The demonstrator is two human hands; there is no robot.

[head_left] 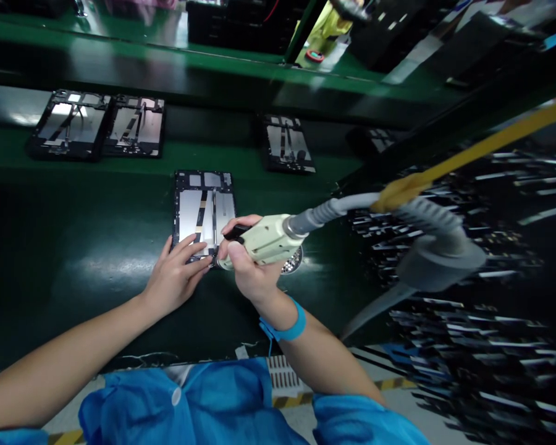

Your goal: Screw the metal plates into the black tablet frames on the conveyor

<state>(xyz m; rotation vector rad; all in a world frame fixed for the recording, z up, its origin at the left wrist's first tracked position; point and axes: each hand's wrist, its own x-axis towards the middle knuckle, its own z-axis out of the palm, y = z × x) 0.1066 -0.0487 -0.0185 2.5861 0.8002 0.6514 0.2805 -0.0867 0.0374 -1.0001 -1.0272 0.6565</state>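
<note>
An opened tablet [192, 207] lies on the dark green bench in front of me, its silvery inside and flat cables showing. My left hand [173, 275] rests over its lower left corner, fingers stretched out and apart on the lower edge. In my right hand [254, 272] is a pale electric screwdriver [271, 238], gripped with the fingers wrapped round it. The tool lies tilted, its front end at the tablet's lower right corner, close to my left fingertips. My hand hides the tip. A blue band [290, 324] circles my right wrist.
More opened tablets [74, 123] lie along the back of the bench. Behind my right hand sits a round dish [293, 259] of small metal pieces, partly hidden. The screwdriver's cable [347, 204] hangs from a yellow strap [482, 151]. Many stacked dark parts [482, 358] fill the right.
</note>
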